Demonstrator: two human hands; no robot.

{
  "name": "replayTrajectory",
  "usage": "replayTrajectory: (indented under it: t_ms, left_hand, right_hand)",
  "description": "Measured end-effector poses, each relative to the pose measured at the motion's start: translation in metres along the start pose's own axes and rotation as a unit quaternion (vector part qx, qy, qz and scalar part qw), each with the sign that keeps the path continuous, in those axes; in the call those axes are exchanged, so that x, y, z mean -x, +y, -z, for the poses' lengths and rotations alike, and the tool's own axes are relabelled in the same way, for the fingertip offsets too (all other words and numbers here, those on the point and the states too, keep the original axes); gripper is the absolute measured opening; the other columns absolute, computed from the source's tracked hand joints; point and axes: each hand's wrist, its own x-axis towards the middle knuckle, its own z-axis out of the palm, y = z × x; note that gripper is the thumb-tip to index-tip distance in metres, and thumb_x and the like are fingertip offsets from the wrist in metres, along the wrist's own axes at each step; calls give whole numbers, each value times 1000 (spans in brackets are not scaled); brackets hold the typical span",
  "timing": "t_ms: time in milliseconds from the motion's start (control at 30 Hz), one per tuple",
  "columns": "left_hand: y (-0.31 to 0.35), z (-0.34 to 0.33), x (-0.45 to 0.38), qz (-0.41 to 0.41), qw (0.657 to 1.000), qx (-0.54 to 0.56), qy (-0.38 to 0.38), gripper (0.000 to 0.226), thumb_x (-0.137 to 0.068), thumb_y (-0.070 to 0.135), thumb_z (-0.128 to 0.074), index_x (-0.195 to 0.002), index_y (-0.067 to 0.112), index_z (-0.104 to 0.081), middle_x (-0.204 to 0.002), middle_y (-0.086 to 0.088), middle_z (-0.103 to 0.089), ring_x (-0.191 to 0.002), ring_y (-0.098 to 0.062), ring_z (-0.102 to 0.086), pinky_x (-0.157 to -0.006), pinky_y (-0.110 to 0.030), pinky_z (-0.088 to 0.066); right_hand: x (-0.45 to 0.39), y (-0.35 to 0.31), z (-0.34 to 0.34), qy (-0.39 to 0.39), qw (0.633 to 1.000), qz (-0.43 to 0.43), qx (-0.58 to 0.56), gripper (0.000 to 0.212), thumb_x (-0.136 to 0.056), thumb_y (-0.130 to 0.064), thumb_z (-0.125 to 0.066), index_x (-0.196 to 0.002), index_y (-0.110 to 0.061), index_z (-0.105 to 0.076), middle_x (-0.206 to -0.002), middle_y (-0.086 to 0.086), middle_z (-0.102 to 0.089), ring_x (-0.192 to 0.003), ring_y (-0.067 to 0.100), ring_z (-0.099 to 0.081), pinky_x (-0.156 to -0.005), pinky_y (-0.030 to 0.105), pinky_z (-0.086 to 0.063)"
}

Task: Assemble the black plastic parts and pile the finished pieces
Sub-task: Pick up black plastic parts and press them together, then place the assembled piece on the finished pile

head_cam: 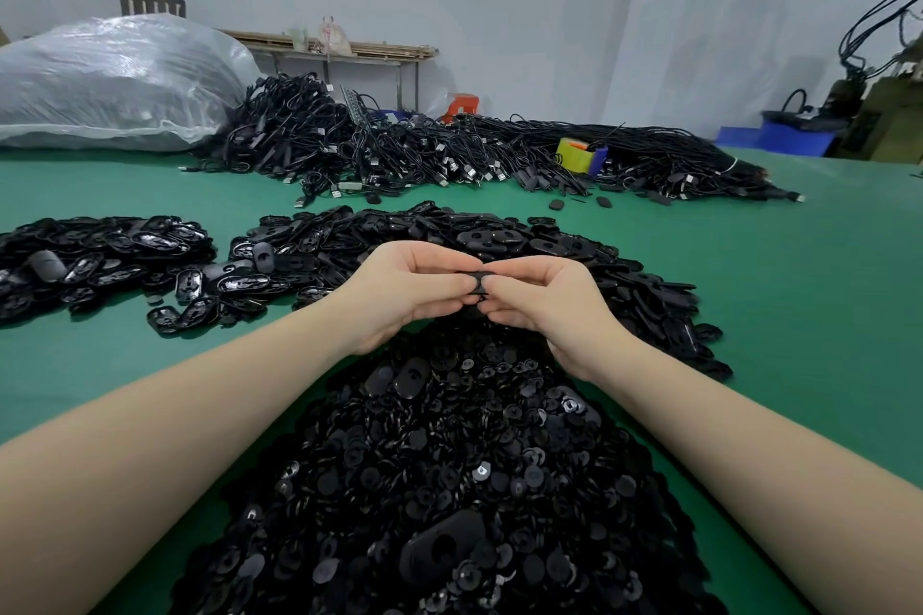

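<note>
Both hands [479, 287] pinch black part [480, 284]; cable heap [449, 150] behind.

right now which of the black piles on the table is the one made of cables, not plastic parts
The cable pile along the far side of the green table, beyond both hands. Its wires end in plugs; the three nearer piles are loose plastic pieces.

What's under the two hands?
Under the left hand and right hand lies a heap of small black parts on the green table. The arms cover some of it.
</note>
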Motion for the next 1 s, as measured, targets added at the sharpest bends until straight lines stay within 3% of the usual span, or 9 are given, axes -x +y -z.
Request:
replayTrajectory:
  t_ms: [267, 833, 1000]
  left_hand:
    - [0, 0, 1, 0, 1000, -10, 4, 20, -86, 0, -70, -92, 18, -75, -89, -1, -78, -83, -11, -74, -67, -16, -56]
    - [1, 0, 2, -6, 999, -40, -29, 29, -88, -1, -68, -85, 24, -82, -93, -3, -78, -87, -11, -74, -73, -16, -56]
    - [-1, -1, 0, 1, 999, -49, 10, 23, -86, 0, -71, -86, 22, -80, -92, -5, -78, -85, -13, -75, -70, -16, -56]
  right_hand:
    - [0, -3, 2, -26, 1000, -7, -6, 17, -86, -3, -71, -83, -19, -78, -78, 8, -76, -70, 13, -72, -63, 19, -56]
    - [-1, 0, 2, -11, 1000, 0, 21, 12, -86, 2, -68, -85, -10, -70, -69, 5, -73, -62, 13, -70, -60, 20, -55]
    - [0, 1, 0, -1, 1000, 6, 26, 9, -86, 2, -69, -89, -6, -70, -68, 5, -72, -60, 11, -69, -58, 18, -54]
